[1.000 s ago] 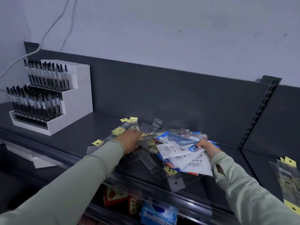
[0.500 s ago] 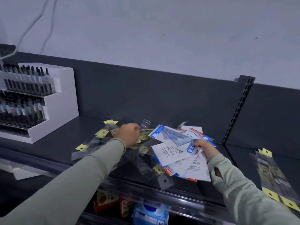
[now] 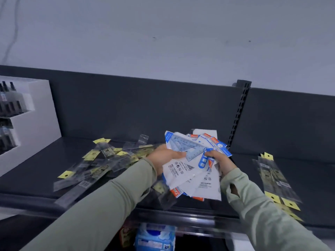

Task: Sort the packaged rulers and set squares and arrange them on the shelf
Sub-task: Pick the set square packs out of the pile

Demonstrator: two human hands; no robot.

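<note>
A fanned bunch of set square packs, white and blue with red corners, is lifted above the dark shelf. My right hand grips the bunch at its right side. My left hand holds its left edge, fingers against a blue set square pack. A loose heap of clear ruler packs with yellow tags lies on the shelf to the left of my hands. One ruler pack shows blurred under the bunch.
A white stepped pen display stands at the far left. A row of ruler packs lies on the right shelf section, beyond the slotted upright. Boxed goods sit on the lower shelf below the front rail.
My left hand left the ruler heap and moved right onto the set square bunch. Both hands raised the bunch off the shelf. The view shifted right.
</note>
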